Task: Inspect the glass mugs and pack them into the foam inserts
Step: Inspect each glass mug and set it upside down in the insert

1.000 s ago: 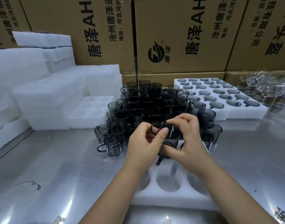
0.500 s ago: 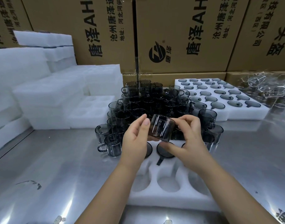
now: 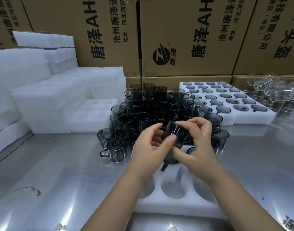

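Two hands meet above the table (image 3: pixel 59 172), forearms coming in from the near edge and converging. The left hand (image 3: pixel 149 147) curls round one smoky glass mug (image 3: pixel 174 135), its thumb pressed on the near side and its forefinger arched over the far side. The right hand (image 3: pixel 197 147) grips the same mug from the other side, fingers bent over the top and thumb beneath. So both hands are closed on it, and it hangs in the air between them, clear of the foam.

Directly beneath the hands lies a white foam insert (image 3: pixel 176 207) with round pockets. Its near pockets are bare, while a seated mug (image 3: pixel 169 161) fills a pocket just under the wrists, handle toward the near edge. Beyond the hands a crowded cluster of mugs (image 3: pixel 143 110) stands upright, touching one another and hiding the table behind the held one. Beyond the right hand sits a filled foam tray (image 3: pixel 242 117), and farther right a heap of clear glassware (image 3: pixel 272 90). Stacks of foam blocks (image 3: pixel 43 100) rise well to the left of the left hand. Printed cardboard boxes (image 3: pixel 184 39) wall off the back.

The held mug is tilted, its long axis slanting from upper left down toward the right thumb. Which end is the mouth cannot be told, since fingers cover both ends.
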